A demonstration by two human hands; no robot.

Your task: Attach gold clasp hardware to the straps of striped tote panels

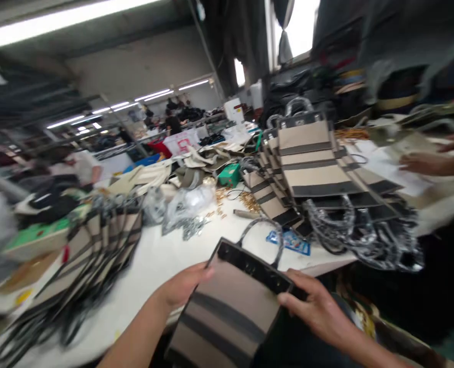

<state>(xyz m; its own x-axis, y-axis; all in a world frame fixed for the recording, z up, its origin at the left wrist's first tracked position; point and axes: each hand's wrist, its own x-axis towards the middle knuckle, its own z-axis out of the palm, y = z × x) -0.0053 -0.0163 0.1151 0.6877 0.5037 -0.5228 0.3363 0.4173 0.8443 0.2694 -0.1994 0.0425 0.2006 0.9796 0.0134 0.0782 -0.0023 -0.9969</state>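
Down at the near edge of the white worktop (161, 266), holding a striped tote bag (230, 306) in both hands. Gripping its left side with the left hand (184, 286), fingers tucked under and thumb on top. Pinching the dark top band at its right corner with the right hand (319, 309) (both closed on the bag, neither spread).

Now the edges. Running slantwise under the bag, from low left up to the right, the worktop's near rim. Hemmed in on the left by a row of striped bags (104, 235) leaning one on another, straps trailing toward the rim. Hemmed in on the right by a tall stack of bags (315, 158), their plastic-wrapped handles (365, 235) spilling to the edge. Between the two, a bare white strip just ahead of the left hand, reaching back to a heap of clear plastic (188, 204) and scattered gold fittings (250, 200).

As for the bag itself: lying tilted, long axis from the bottom near the body up and away to the right, mouth and dark band pointing out over the worktop. Arching off the band, its handle (261, 232), just short of a blue label (292, 241).

Far right, well apart, a co-worker's hands (426, 161) (too blurred to tell more).
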